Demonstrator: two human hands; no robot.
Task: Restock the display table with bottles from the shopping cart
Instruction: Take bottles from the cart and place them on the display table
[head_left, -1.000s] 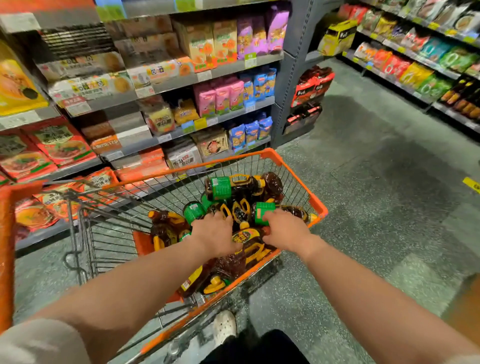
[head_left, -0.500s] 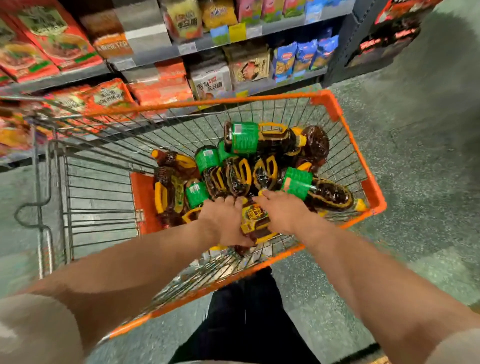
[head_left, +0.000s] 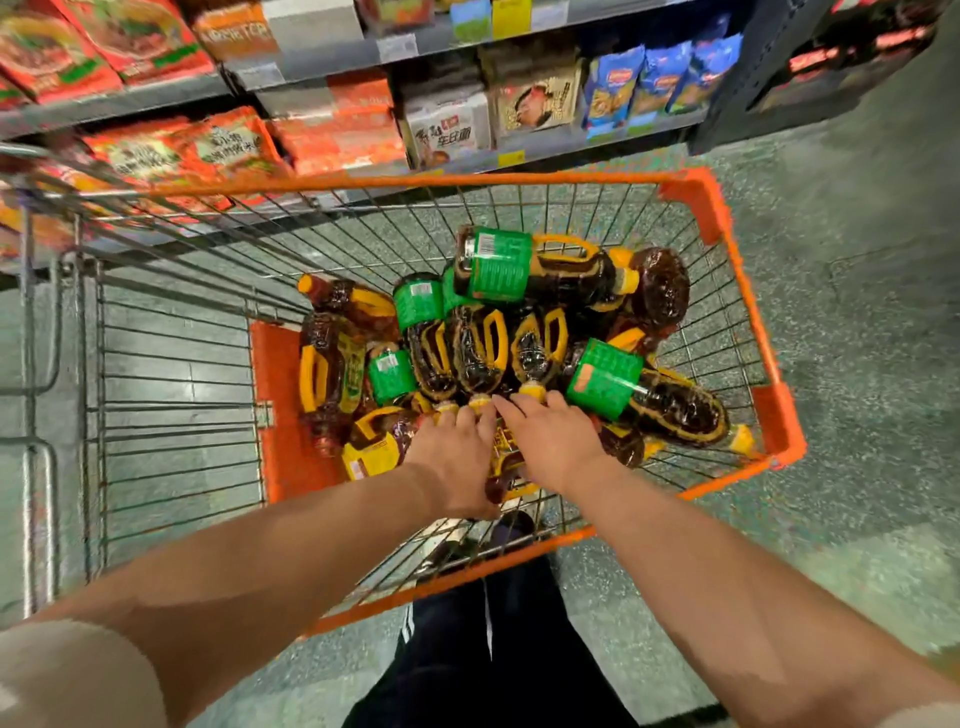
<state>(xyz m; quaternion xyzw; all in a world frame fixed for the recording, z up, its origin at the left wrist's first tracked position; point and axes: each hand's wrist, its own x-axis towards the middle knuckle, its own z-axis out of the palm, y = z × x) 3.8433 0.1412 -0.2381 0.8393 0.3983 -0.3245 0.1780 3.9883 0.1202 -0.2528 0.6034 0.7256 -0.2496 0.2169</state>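
Several dark-brown bottles with yellow handles, yellow caps and green labels lie piled in the orange-rimmed wire shopping cart (head_left: 722, 208). The topmost bottle (head_left: 540, 267) lies across the far side of the pile. Both my hands are down in the near side of the heap. My left hand (head_left: 457, 457) has its fingers curled over a yellow-labelled bottle (head_left: 501, 460) that lies between my hands. My right hand (head_left: 550, 441) rests on the same bottle, its fingers fairly straight and pointing left toward the yellow caps (head_left: 480, 402). The display table is out of view.
Store shelves (head_left: 332, 62) full of red, orange and blue packages stand just behind the cart. The cart's folding child seat (head_left: 171, 395) is on the left. Grey speckled floor (head_left: 857, 312) extends to the right. My dark trouser leg (head_left: 483, 649) is below the cart.
The view has tilted down and drawn closer to the cart. Both hands have stayed on the near bottles, shifting slightly together over the bottle between them.
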